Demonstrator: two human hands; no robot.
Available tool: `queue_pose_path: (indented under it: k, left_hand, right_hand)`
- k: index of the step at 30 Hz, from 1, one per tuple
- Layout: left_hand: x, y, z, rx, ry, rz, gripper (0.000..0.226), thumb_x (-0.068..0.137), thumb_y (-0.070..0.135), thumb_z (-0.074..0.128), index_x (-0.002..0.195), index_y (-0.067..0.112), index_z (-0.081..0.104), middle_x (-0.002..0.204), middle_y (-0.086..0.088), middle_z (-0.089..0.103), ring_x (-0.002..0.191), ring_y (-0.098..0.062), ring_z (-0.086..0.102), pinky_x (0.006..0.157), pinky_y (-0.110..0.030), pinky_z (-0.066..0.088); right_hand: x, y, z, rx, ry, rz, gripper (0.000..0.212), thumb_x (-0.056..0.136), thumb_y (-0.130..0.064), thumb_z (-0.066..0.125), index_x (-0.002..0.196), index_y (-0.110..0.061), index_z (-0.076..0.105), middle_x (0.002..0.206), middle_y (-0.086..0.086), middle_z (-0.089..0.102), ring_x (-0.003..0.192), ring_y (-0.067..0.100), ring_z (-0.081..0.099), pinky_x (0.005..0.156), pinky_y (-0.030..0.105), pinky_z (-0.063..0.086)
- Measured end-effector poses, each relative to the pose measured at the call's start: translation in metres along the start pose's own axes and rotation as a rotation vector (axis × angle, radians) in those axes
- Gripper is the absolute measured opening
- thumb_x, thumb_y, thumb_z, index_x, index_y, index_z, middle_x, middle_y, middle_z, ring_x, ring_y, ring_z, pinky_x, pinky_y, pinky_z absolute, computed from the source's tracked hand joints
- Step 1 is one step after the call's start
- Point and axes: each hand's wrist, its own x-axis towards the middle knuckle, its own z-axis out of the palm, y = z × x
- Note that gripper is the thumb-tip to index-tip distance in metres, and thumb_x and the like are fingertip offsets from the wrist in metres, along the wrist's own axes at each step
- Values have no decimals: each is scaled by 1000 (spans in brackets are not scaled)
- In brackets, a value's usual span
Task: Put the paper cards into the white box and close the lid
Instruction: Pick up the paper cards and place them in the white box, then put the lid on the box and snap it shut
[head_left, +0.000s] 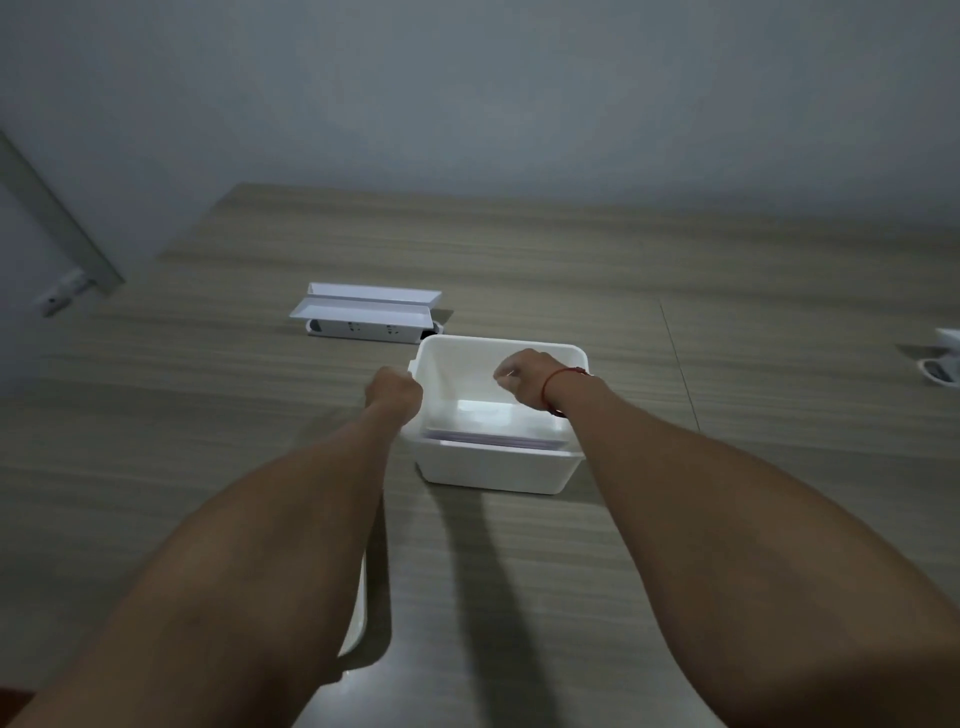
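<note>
The white box stands open in the middle of the wooden table. A stack of paper cards lies flat on its bottom, against the near wall. My left hand is curled against the box's left rim and seems to grip its lip. My right hand, with a red string at the wrist, hovers over the box's inside with its fingers curled; nothing shows in it. A white rounded piece, probably the lid, peeks out from under my left forearm near the table's front.
A white power strip with a white tray-like piece on top lies just behind the box to the left. Another white object sits at the table's right edge. A grey wall runs behind the table.
</note>
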Motion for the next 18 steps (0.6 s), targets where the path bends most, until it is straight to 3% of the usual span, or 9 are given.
queue_pose_path:
  k: [2, 6, 9, 11, 15, 18]
  left_hand:
    - [-5, -3, -15, 12, 10, -8, 39, 96, 16, 41, 122, -8, 59, 128, -26, 60, 120, -41, 56, 95, -38, 46]
    - [-13, -20, -48, 15, 86, 7, 45, 99, 22, 37, 122, -11, 58, 129, -29, 58, 119, -41, 56, 89, -35, 45]
    - [-21, -49, -79, 24, 139, -48, 51, 98, 29, 38, 124, -10, 57, 131, -27, 58, 121, -40, 56, 96, -36, 45]
    - [-26, -75, -99, 35, 152, -104, 52, 98, 31, 37, 125, -8, 58, 132, -24, 59, 124, -39, 54, 99, -36, 44]
    - [-36, -135, -120, 45, 192, -215, 56, 97, 35, 37, 124, -8, 60, 135, -27, 56, 127, -40, 53, 101, -36, 43]
    - [-48, -174, -123, 25, 190, -302, 52, 94, 32, 45, 124, -8, 58, 133, -27, 58, 125, -39, 55, 99, -37, 46]
  right_hand:
    - [-1, -13, -4, 12, 27, -20, 31, 96, -29, 46, 119, -19, 64, 129, 5, 60, 117, 26, 56, 104, 37, 44]
    - [-6, -52, 0, -11, 39, -112, 23, 99, -29, 41, 93, -16, 60, 103, 7, 56, 96, 24, 50, 91, 32, 41]
    - [-12, -93, 15, -31, 6, -189, 36, 100, -26, 40, 124, -8, 58, 132, 10, 55, 115, 26, 53, 103, 34, 39]
    - [-20, -122, 29, -56, -34, -233, 40, 101, -25, 39, 134, -6, 53, 143, 12, 50, 129, 30, 48, 108, 35, 37]
    - [-24, -158, 71, -88, -98, -285, 40, 101, -26, 39, 127, -1, 57, 137, 18, 54, 126, 34, 50, 102, 32, 40]
    - [-20, -166, 111, -86, -114, -216, 41, 98, -29, 44, 120, 2, 60, 130, 20, 59, 119, 36, 56, 95, 34, 45]
